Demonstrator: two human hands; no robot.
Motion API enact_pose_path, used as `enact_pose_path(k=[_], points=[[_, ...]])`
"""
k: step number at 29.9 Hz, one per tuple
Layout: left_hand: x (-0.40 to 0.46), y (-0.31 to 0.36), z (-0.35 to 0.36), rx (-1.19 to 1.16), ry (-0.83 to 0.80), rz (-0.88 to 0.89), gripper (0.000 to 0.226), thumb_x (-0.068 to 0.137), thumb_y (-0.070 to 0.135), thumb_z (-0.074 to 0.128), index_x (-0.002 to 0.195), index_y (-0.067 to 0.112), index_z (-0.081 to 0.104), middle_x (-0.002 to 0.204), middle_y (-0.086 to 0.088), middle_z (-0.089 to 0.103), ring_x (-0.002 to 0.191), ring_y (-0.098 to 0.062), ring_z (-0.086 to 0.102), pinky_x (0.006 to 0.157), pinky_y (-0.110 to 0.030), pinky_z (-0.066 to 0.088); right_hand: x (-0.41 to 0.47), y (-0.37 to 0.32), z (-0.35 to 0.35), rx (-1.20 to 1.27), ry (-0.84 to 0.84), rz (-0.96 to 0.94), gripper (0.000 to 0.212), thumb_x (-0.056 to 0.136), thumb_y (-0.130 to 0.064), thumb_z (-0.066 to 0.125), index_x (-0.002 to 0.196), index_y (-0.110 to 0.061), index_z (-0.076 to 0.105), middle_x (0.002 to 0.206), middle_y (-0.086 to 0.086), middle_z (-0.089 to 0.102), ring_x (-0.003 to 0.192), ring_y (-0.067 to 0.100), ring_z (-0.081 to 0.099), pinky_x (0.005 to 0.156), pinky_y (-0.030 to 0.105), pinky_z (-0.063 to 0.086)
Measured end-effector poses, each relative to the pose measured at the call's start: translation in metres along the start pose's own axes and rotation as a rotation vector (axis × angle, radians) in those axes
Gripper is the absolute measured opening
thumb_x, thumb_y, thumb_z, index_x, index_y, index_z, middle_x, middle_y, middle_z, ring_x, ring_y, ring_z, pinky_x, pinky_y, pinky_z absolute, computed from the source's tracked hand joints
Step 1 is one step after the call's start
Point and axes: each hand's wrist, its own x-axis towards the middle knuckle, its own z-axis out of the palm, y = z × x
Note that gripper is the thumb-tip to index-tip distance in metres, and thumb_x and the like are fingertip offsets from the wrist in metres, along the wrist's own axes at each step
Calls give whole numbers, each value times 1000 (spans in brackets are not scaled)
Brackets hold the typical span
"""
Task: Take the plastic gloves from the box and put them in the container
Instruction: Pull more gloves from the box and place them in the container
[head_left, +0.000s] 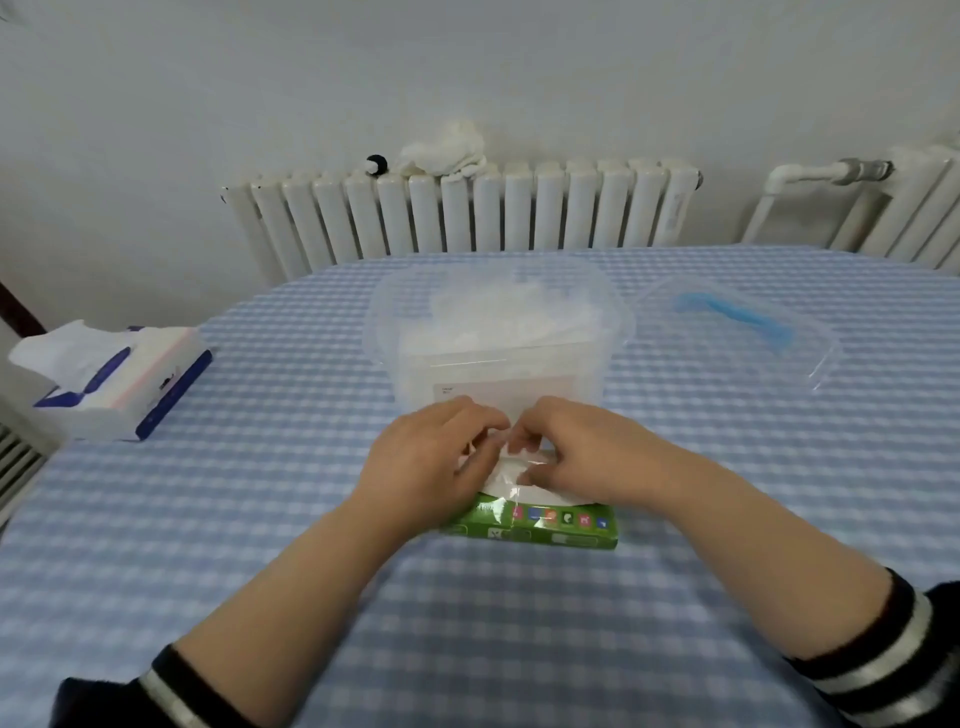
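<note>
A green glove box (561, 527) lies flat on the checked tablecloth in front of me. Thin clear plastic gloves (511, 475) bunch up out of its top opening. My left hand (431, 462) and my right hand (576, 447) both sit over the opening, fingers curled, pinching the plastic between them. Just behind the box stands a clear plastic container (498, 332), lid off, with a heap of crumpled clear gloves inside.
The container's clear lid (737, 332) with a blue handle lies to the right of it. A tissue pack (111, 379) sits at the table's left edge. White radiators line the wall behind the table.
</note>
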Motion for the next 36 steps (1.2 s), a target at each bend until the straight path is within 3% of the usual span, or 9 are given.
enact_pose_path(k=[2,4,7,10,15,24,31,36], points=[[-4,-2,5,-44,-130,-82,39,88,49,49,108,20,66,95,10,67,84,-7,58,65,-25,49,3,3,5,1,-5,6,27,87,-42,65,108,-33,51,101,-16,45,87,4,46,64,16,34],[-7,-5,7,-68,-258,-168,58,83,65,45,116,22,63,109,12,65,99,-5,56,77,-21,44,6,6,10,1,31,8,25,86,-43,65,105,-33,51,101,-15,47,90,6,49,68,20,38],[-10,-6,9,-91,-360,-201,63,78,74,43,112,25,64,108,17,61,98,-4,55,78,-19,40,6,7,16,-9,112,-36,19,86,-41,64,91,-31,49,95,-13,48,89,7,48,72,26,41],[-10,-6,10,-126,-379,-230,60,75,75,44,106,28,64,104,21,58,96,0,52,79,-22,43,8,7,19,-138,184,-119,10,91,-33,58,89,-23,57,92,-11,49,87,10,48,66,24,32],[-8,-4,8,-127,-408,-256,62,72,77,43,107,30,63,104,22,58,95,2,51,80,-23,45,9,10,27,-330,395,-306,31,83,-28,39,67,-12,60,66,0,55,53,17,53,45,22,27],[-8,-1,5,-154,-448,-305,69,67,79,40,112,31,62,108,23,57,98,3,50,82,-18,41,6,9,30,-341,461,-335,33,89,-27,35,71,-13,59,67,-1,57,55,15,54,43,22,31],[-13,2,3,-111,-451,-310,76,59,85,48,113,32,61,107,23,56,98,1,50,80,-18,39,0,-2,30,-60,382,-248,26,98,-31,36,88,-15,53,79,-3,59,65,11,47,57,25,35],[-9,7,0,-63,-465,-336,65,67,72,66,114,27,60,107,19,57,98,-3,49,78,-21,38,-12,-14,10,212,369,-195,12,101,-24,43,89,-23,44,77,-5,60,68,11,53,63,23,41]])
